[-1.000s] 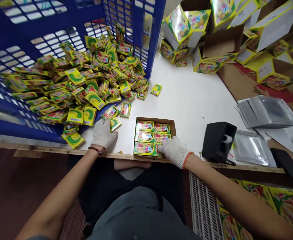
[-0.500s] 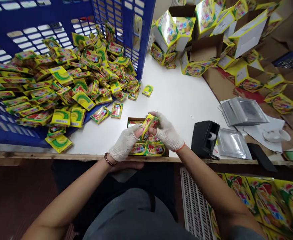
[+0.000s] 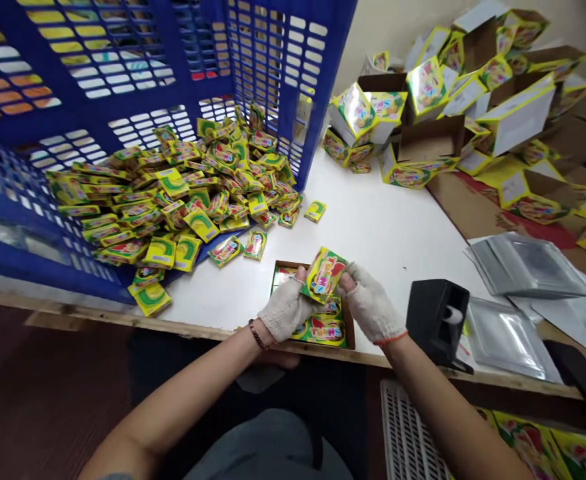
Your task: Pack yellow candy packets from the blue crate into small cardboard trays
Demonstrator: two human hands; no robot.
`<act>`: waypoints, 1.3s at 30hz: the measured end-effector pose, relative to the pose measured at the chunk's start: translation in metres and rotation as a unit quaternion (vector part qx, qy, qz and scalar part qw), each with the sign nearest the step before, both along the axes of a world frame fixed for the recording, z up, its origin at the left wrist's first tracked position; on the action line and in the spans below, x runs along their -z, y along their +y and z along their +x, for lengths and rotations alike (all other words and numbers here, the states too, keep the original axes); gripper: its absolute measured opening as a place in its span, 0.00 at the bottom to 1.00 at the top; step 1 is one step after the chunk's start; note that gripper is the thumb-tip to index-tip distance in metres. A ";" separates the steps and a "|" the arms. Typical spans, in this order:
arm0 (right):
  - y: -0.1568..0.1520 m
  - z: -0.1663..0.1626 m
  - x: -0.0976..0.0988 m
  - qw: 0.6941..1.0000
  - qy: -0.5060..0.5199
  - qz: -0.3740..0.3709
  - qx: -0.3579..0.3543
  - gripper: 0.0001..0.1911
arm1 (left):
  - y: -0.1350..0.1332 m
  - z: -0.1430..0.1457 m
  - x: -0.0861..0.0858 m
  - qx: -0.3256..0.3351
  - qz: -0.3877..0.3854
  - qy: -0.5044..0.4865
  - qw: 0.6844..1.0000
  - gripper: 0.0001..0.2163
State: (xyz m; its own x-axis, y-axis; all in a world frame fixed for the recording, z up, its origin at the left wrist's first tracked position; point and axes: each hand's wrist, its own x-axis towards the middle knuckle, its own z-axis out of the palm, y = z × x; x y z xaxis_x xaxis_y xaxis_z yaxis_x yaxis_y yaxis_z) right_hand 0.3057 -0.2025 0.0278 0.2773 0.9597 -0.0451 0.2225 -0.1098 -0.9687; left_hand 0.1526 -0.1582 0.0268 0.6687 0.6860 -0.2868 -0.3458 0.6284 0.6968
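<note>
Between my two gloved hands is a small yellow-green candy box (image 3: pixel 324 273), its printed face turned up. My left hand (image 3: pixel 289 308) grips its left side, thumb on top. On its right side, my right hand (image 3: pixel 373 303) pinches the edge with thumb and fingers. Just beneath, a shallow brown carton (image 3: pixel 350 325) lies on the table near the front edge. Similar candy boxes (image 3: pixel 325 331) lie flat inside it, partly hidden by my hands. Both gloves are white knit with bare fingertips.
A blue plastic crate (image 3: pixel 317 127), tipped toward me, spills a heap of candy boxes (image 3: pixel 207 193) at left. A black tape dispenser (image 3: pixel 430 320) and clear plastic trays (image 3: pixel 510 340) stand at right. Open display cartons (image 3: pixel 423 150) pile up behind. The wooden table edge (image 3: pixel 197 330) runs in front.
The candy box has turned from a tilted, narrow view to face up between my hands. My hands have spread slightly apart to its two sides. The camera view has shifted, too.
</note>
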 end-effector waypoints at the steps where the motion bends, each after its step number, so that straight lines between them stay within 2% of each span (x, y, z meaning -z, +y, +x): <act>1: -0.001 0.000 0.000 1.000 -0.002 -0.006 -0.007 0.29 | 0.000 -0.001 0.000 0.006 0.056 0.038 0.998 0.26; 3: 0.000 0.004 -0.003 0.999 -0.035 0.008 -0.011 0.26 | 0.007 -0.009 0.000 0.005 0.171 0.125 0.977 0.24; 5: 0.007 0.015 -0.010 0.992 -0.117 0.016 -0.046 0.21 | 0.027 -0.027 0.001 -0.027 0.274 0.216 0.937 0.17; 6: 0.012 0.020 -0.014 0.982 -0.172 0.004 -0.081 0.18 | 0.042 -0.039 0.003 -0.066 0.365 0.296 0.880 0.14; 7: 0.017 0.024 -0.017 0.965 -0.233 -0.021 -0.122 0.16 | 0.059 -0.052 0.006 -0.108 0.447 0.384 0.801 0.13; 8: 0.023 0.026 -0.020 0.940 -0.295 -0.056 -0.163 0.15 | 0.077 -0.065 0.010 -0.118 0.502 0.462 0.722 0.14; 9: 0.028 0.026 -0.021 0.908 -0.355 -0.096 -0.201 0.15 | 0.094 -0.078 0.015 -0.109 0.530 0.534 0.650 0.14; 10: 0.032 0.022 -0.022 0.869 -0.412 -0.140 -0.233 0.15 | 0.109 -0.091 0.021 -0.082 0.539 0.595 0.591 0.17; 12: 0.038 0.010 -0.020 0.787 -0.506 -0.218 -0.278 0.14 | 0.130 -0.114 0.034 -0.047 0.528 0.676 0.512 0.22; 13: 0.039 0.003 -0.018 0.753 -0.539 -0.241 -0.289 0.15 | 0.135 -0.124 0.040 -0.032 0.524 0.695 0.491 0.23; 15: 0.038 -0.011 -0.012 0.713 -0.581 -0.258 -0.296 0.15 | 0.136 -0.139 0.052 -0.021 0.525 0.707 0.474 0.19; 17: 0.032 -0.019 -0.005 0.706 -0.604 -0.242 -0.281 0.15 | 0.129 -0.147 0.058 -0.040 0.525 0.694 0.492 0.16; 21: 0.022 -0.019 0.008 0.732 -0.605 -0.205 -0.238 0.15 | 0.105 -0.138 0.054 -0.116 0.500 0.612 0.601 0.25; 23: 0.022 -0.015 0.012 0.744 -0.586 -0.204 -0.248 0.13 | 0.090 -0.124 0.045 -0.124 0.513 0.564 0.635 0.29; 24: 0.024 -0.012 0.013 0.758 -0.564 -0.208 -0.254 0.11 | 0.082 -0.115 0.041 -0.120 0.534 0.540 0.640 0.30; 25: 0.027 -0.009 0.013 0.782 -0.530 -0.212 -0.250 0.10 | 0.075 -0.105 0.036 -0.113 0.560 0.516 0.638 0.29; 27: 0.033 -0.001 0.010 0.862 -0.421 -0.191 -0.209 0.09 | 0.063 -0.085 0.029 -0.094 0.630 0.467 0.614 0.27; 29: 0.036 0.008 0.003 0.939 -0.292 -0.112 -0.144 0.11 | 0.054 -0.062 0.024 -0.073 0.700 0.428 0.567 0.25; 30: 0.037 0.012 -0.001 0.960 -0.246 -0.066 -0.119 0.12 | 0.050 -0.050 0.023 -0.060 0.728 0.409 0.547 0.23; 32: 0.035 0.021 -0.007 0.972 -0.216 -0.011 -0.088 0.13 | 0.046 -0.028 0.024 -0.039 0.757 0.387 0.525 0.22; 33: 0.033 0.025 -0.009 0.970 -0.229 -0.012 -0.076 0.11 | 0.044 -0.019 0.026 -0.036 0.755 0.392 0.525 0.23; 36: 0.027 0.033 -0.007 0.950 -0.302 -0.063 -0.039 0.06 | 0.041 -0.004 0.031 -0.006 0.720 0.450 0.528 0.20; 39: 0.024 0.034 0.008 0.936 -0.334 -0.113 -0.015 0.05 | 0.040 -0.006 0.032 0.104 0.700 0.505 0.494 0.09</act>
State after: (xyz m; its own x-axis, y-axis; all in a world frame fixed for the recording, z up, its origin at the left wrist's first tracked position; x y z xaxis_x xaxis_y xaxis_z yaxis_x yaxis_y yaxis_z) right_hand 0.3399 -0.1783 0.0195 0.2899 0.9542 -0.0743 0.7758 -0.2798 -0.5656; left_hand 0.1462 -0.1185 -0.0052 0.7667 0.6321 0.1123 0.5938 -0.7647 0.2501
